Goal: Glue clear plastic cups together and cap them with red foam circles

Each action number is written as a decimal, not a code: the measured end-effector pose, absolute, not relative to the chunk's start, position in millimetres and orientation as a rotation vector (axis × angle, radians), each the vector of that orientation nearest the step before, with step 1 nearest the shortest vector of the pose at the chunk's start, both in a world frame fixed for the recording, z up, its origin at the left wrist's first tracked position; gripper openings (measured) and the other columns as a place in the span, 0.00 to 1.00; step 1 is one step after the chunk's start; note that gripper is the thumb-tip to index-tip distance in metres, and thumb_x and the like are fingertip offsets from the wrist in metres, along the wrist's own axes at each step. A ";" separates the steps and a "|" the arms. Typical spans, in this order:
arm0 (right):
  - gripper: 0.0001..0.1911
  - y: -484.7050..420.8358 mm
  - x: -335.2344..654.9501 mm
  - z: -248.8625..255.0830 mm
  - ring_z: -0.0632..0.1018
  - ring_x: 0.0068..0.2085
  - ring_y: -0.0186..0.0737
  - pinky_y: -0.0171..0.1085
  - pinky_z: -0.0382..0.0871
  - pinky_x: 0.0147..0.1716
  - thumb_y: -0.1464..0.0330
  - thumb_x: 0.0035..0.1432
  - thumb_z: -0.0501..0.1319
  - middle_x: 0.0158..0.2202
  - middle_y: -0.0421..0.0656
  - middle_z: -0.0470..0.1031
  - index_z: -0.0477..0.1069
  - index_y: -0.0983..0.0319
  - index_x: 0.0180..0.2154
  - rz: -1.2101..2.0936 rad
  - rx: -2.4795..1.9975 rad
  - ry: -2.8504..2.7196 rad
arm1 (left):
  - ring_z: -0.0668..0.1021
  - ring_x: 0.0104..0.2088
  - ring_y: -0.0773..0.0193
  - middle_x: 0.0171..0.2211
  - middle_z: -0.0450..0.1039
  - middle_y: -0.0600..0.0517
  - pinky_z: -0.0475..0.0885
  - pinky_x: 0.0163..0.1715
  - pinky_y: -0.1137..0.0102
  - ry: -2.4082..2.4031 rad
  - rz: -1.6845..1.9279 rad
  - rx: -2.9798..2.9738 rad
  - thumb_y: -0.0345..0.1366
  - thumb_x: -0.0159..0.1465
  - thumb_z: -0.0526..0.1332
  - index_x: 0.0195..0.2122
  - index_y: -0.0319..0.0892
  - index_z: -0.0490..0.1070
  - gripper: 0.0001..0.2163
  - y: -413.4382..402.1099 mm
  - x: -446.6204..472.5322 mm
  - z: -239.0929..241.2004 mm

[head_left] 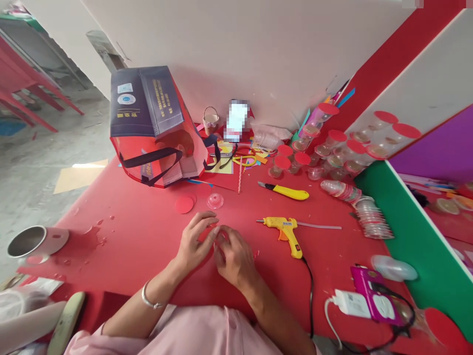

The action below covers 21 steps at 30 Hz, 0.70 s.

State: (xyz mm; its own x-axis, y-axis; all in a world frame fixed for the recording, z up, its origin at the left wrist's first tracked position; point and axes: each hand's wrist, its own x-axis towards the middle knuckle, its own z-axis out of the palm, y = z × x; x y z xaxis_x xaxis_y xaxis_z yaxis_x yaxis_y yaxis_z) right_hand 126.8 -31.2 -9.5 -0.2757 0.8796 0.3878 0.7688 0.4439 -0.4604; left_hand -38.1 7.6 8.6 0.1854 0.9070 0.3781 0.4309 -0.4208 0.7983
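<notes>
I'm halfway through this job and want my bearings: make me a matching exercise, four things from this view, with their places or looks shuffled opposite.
Things:
1. glue gun
2. clear plastic dome
3. metal cup
4. knife

Places and looks:
A. at the left edge of the red table
B. yellow handle, with its blade pointing left
C. right of the right hand, with a black cord running from its grip
D. just beyond the left hand, beside the red discs

Pairs: 1-C, 2-D, 3-A, 4-B

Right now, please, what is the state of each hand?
Left hand: fingers bent; cannot tell if holding anything.
Right hand: fingers curled; cannot tell if holding anything.
</notes>
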 end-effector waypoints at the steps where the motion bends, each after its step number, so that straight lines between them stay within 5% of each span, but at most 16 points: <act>1: 0.20 -31.1 127.2 -10.2 0.81 0.49 0.45 0.41 0.80 0.46 0.70 0.66 0.59 0.55 0.52 0.77 0.73 0.61 0.58 0.224 -1.372 -2.083 | 0.80 0.49 0.58 0.51 0.75 0.43 0.79 0.48 0.64 1.239 1.170 1.956 0.32 0.71 0.61 0.49 0.44 0.77 0.09 7.4 -37.9 8.9; 13: 0.33 -27.2 132.6 -22.5 0.79 0.58 0.48 0.44 0.80 0.53 0.67 0.71 0.57 0.59 0.54 0.75 0.52 0.62 0.73 0.253 -1.472 -1.867 | 0.79 0.45 0.58 0.46 0.77 0.44 0.77 0.46 0.62 1.095 1.161 2.188 0.25 0.66 0.64 0.44 0.43 0.76 0.09 8.7 -34.1 4.0; 21: 0.37 -27.6 136.2 -13.3 0.81 0.43 0.44 0.42 0.78 0.43 0.77 0.68 0.57 0.56 0.47 0.80 0.51 0.60 0.74 0.050 -1.359 -1.994 | 0.80 0.43 0.56 0.41 0.81 0.47 0.74 0.42 0.60 1.095 1.104 2.440 0.25 0.65 0.63 0.44 0.44 0.77 0.09 12.0 -33.2 7.2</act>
